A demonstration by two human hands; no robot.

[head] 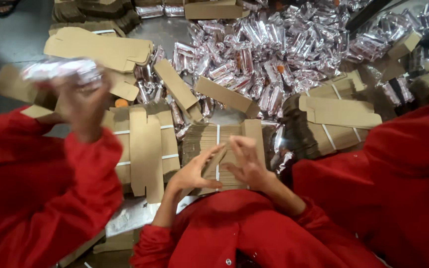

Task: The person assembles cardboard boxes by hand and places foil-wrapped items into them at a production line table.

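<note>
My left hand point(193, 172) and my right hand point(247, 163) meet over a strapped bundle of flat brown cartons point(199, 139) just in front of my red top. Between the fingers of both hands is one flat brown carton point(216, 160), lifted slightly off the bundle and tilted. My left thumb and fingers pinch its left edge. On its right side my right hand's fingers curl over it.
A co-worker's hand point(83, 101) at the left, in a red sleeve, holds a blurred silver packet point(63, 69). Another person's red sleeve point(398, 168) fills the right. A heap of silver packets point(269, 49) lies beyond, with more flat carton bundles point(145, 144) and loose cartons point(98, 47) around.
</note>
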